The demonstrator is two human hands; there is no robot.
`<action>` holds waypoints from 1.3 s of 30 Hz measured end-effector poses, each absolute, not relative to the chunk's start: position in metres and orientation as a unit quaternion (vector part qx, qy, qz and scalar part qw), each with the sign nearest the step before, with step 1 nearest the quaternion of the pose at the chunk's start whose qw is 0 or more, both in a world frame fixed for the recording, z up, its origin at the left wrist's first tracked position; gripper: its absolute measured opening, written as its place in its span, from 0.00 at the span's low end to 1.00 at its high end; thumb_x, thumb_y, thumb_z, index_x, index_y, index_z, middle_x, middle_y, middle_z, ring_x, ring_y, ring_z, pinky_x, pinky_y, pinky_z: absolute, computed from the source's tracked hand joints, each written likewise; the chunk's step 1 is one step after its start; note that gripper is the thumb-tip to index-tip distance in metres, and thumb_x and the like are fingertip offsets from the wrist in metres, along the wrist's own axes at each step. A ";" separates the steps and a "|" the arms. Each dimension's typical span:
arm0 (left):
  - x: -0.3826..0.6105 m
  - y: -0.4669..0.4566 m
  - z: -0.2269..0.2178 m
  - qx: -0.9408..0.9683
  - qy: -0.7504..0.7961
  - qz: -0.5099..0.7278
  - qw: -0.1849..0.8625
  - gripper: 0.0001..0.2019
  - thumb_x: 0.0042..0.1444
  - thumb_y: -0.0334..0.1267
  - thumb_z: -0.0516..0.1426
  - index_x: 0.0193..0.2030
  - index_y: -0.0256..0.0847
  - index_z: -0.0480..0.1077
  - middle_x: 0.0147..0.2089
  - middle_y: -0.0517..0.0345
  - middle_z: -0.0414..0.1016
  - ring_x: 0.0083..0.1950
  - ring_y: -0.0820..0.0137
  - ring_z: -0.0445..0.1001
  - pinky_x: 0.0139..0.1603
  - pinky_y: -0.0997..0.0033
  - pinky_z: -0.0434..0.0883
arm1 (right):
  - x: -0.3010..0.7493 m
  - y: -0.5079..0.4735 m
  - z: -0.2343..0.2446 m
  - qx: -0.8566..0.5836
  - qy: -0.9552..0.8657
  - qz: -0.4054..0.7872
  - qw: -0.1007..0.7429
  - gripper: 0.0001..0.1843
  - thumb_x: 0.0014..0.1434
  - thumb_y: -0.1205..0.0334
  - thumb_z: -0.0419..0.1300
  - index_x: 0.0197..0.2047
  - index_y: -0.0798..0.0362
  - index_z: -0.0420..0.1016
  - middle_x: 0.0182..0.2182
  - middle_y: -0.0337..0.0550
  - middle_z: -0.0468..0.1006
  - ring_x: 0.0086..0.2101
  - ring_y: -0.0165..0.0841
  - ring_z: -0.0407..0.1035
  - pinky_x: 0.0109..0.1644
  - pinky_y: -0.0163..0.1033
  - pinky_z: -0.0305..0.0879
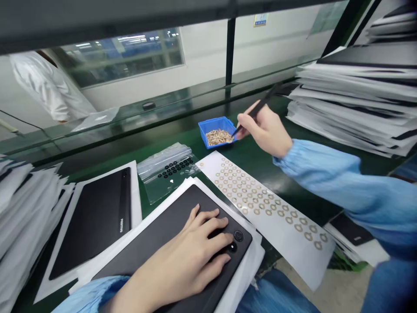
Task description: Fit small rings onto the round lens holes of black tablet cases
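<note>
My left hand [192,250] lies spread on a black tablet back cover [163,230], its fingertips beside the round camera ring and a smaller black circle near the corner. White sheets [257,256] lie under that cover. Between the fingers of my right hand [265,130] is a pair of black tweezers [257,108], held at a slant. Their tips reach the right edge of a blue bin [208,124] with many small tan pieces [218,137] in it. Whether the tips grip a piece is too small to tell. A white sheet with rows of tan rings [260,198] lies between my hands.
A clear plastic bag [166,167] with black rings is left of the bin. Another black cover [94,221] marked POSITIVO lies at left, near piled sheets [29,217]. A tall stack [352,100] stands at right. Beyond the glass is a person in white [48,87].
</note>
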State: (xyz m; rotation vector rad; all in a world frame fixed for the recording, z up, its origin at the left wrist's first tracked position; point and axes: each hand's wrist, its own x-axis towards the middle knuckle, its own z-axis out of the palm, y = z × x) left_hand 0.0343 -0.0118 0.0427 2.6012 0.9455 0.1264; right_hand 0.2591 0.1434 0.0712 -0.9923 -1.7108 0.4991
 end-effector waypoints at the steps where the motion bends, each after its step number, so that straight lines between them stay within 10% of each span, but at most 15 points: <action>1: 0.034 -0.012 0.043 0.921 0.338 0.046 0.186 0.14 0.62 0.35 0.51 0.54 0.46 0.64 0.57 0.56 0.65 0.63 0.63 0.57 0.64 0.44 0.49 | 0.256 0.166 0.070 -0.419 -0.717 0.175 0.529 0.06 0.62 0.62 0.52 0.35 0.53 0.58 0.26 0.40 0.71 0.25 0.29 0.71 0.32 0.35 0.68; 13: 0.033 -0.013 0.044 0.925 0.331 0.051 0.181 0.13 0.62 0.37 0.49 0.54 0.44 0.64 0.57 0.57 0.64 0.63 0.64 0.55 0.65 0.47 0.48 | 0.230 0.236 0.063 -0.467 -0.812 0.112 0.332 0.06 0.62 0.67 0.47 0.33 0.53 0.60 0.31 0.46 0.76 0.28 0.31 0.67 0.37 0.37 0.62; 21: 0.032 -0.007 0.044 0.910 0.376 0.111 0.133 0.15 0.60 0.38 0.53 0.53 0.40 0.64 0.55 0.53 0.65 0.57 0.65 0.61 0.59 0.66 0.59 | 0.144 0.214 0.043 -0.278 -0.934 0.080 0.211 0.03 0.54 0.70 0.58 0.30 0.58 0.72 0.29 0.45 0.75 0.32 0.34 0.69 0.38 0.35 0.60; 29: 0.014 0.018 0.020 0.779 0.621 0.084 0.040 0.31 0.61 0.53 0.47 0.61 0.27 0.55 0.62 0.32 0.55 0.65 0.46 0.48 0.61 0.39 0.47 | 0.082 0.227 -0.008 -0.192 -0.957 0.046 0.211 0.08 0.61 0.63 0.56 0.39 0.59 0.72 0.38 0.43 0.74 0.40 0.33 0.69 0.45 0.44 0.66; 39: 0.011 0.021 0.017 0.734 0.673 0.027 0.090 0.36 0.61 0.59 0.35 0.64 0.29 0.52 0.60 0.30 0.60 0.64 0.48 0.54 0.59 0.39 0.51 | 0.078 0.231 -0.030 -0.177 -0.951 0.051 0.247 0.10 0.61 0.62 0.55 0.42 0.59 0.71 0.41 0.45 0.73 0.41 0.34 0.69 0.45 0.45 0.67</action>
